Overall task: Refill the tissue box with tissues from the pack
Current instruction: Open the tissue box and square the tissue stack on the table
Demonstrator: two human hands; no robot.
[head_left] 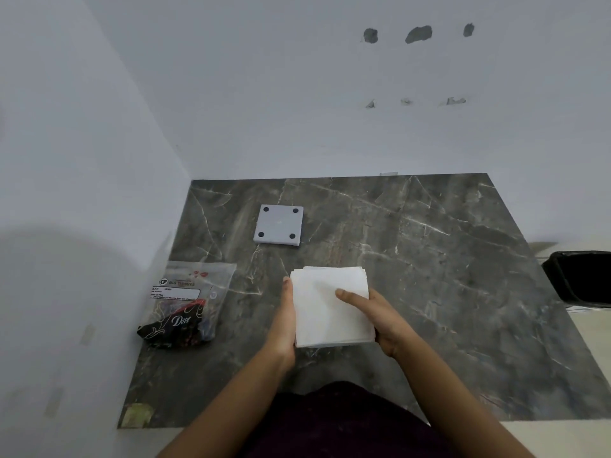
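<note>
Now both hands, left hand [285, 320] and right hand [380, 317], clamp the tissue stack [330, 305] between them; the white box [278, 224] lies ahead, slightly left of the grip, upside down on the counter [429, 259].

Head view, single camera: we look from the wearer's head forward and steeply down onto a dark grey veined marble slab [429, 259] set in a corner of pale white walls [264, 94]. Wide-angle lens; straight edges bow toward the borders. We sit close: both forearms enter from the bottom edge, and a dark maroon lap [340, 421] fills the lower centre. No second view; nothing shared.
</note>
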